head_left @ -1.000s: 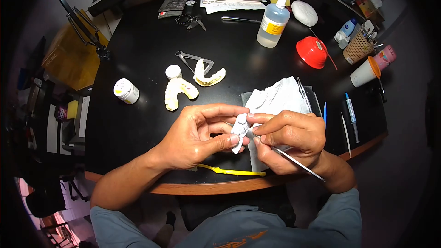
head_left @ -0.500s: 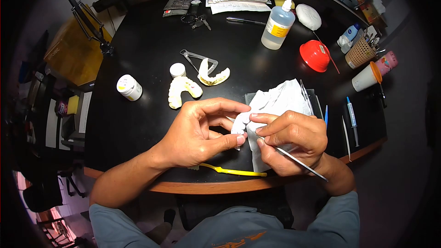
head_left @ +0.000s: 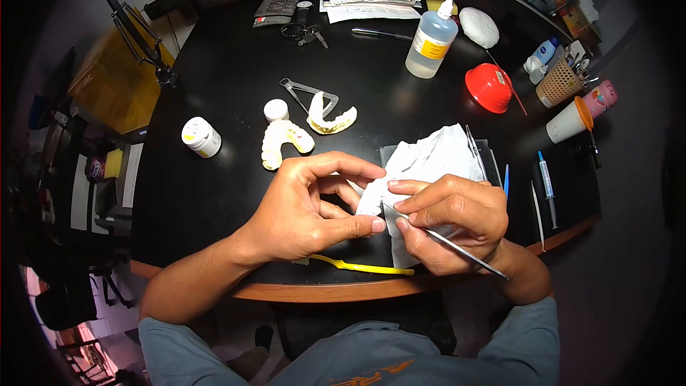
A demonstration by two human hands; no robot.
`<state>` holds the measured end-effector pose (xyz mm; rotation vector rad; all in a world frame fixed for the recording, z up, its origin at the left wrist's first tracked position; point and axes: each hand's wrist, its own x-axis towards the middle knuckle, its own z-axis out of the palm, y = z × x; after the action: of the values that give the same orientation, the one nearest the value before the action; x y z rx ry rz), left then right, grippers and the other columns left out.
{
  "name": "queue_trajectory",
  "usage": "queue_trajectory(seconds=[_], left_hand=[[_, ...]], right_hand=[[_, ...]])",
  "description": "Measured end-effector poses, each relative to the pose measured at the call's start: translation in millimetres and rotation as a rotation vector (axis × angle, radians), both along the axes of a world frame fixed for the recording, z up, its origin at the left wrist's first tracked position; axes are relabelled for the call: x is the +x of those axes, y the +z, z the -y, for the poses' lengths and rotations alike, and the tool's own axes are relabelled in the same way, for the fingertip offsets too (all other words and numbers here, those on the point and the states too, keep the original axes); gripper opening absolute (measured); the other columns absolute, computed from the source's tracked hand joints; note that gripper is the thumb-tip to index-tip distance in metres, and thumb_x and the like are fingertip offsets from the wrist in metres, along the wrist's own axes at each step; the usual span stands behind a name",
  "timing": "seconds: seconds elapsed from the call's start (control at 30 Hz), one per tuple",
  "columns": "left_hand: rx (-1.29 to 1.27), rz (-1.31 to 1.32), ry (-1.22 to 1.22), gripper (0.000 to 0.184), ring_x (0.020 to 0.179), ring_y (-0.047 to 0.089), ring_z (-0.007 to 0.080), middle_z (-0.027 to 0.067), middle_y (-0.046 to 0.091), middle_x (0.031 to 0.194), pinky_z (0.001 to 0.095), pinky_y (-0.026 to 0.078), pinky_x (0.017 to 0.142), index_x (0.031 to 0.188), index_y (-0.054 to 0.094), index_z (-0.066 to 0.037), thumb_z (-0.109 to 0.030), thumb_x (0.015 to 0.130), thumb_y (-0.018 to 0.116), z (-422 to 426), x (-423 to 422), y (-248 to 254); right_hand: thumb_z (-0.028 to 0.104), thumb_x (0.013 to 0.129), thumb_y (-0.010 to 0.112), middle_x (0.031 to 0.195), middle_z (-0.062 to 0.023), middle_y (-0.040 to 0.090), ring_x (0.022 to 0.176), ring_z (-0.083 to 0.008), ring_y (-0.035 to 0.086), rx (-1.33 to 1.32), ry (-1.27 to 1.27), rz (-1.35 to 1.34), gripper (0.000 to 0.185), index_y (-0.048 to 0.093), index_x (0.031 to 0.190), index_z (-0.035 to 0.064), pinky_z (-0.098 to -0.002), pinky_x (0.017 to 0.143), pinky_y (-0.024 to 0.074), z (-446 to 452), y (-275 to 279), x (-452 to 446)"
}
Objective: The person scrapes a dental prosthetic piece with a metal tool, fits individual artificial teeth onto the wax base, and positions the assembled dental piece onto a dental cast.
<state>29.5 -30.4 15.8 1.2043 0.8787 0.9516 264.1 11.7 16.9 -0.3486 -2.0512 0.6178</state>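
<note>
My left hand is closed around a small white dental arch piece, gripping it between thumb and fingers. In a pen-like grip, my right hand holds a slim metal dental instrument. Its tip reaches the near right side of the white piece, apparently touching it. Under and behind my right hand lies a crumpled white tissue. Beyond my left hand are two yellowish dental casts, one a flat arch, the other a tilted arch. A yellow toothbrush lies close to the table's front edge.
A white jar stands to the left. A caliper and a small white lid sit by the casts. Farther back are a liquid bottle and a red bowl. A syringe lies at right.
The white piece has turned slightly in my left fingers, and my left thumb has shifted a little. The instrument's tip now shows against the piece. Both hands stay in nearly the same place.
</note>
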Motion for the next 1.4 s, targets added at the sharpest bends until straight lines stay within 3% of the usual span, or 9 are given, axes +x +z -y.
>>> queue_trajectory(seconds=[0.23,1.4], left_hand=[[0.078,-0.041,0.056,0.046,0.091,0.069,0.0114,0.0086,0.06,0.109,0.022,0.066,0.075,0.12,0.067,0.009,0.01,0.078,0.087,-0.2,1.1,-0.7],[0.323,-0.174,0.099,0.045,0.09,0.072,0.0132,0.0082,0.062,0.106,0.0233,0.065,0.077,0.117,0.072,0.005,0.007,0.076,0.089,0.7,0.6,-8.2]], right_hand=[[-0.005,0.072,0.078,0.079,-0.013,0.075,0.086,-0.0296,0.081,0.004,-0.008,0.017,0.012,0.069,0.077,0.0021,-0.0313,0.066,0.0642,0.5,-0.9,-0.3],[-0.008,0.07,0.075,0.079,-0.0157,0.073,0.085,-0.0292,0.08,-0.113,0.004,-0.068,0.014,0.066,0.078,-0.0003,-0.0335,0.073,0.0649,2.8,-4.4,-0.4]])
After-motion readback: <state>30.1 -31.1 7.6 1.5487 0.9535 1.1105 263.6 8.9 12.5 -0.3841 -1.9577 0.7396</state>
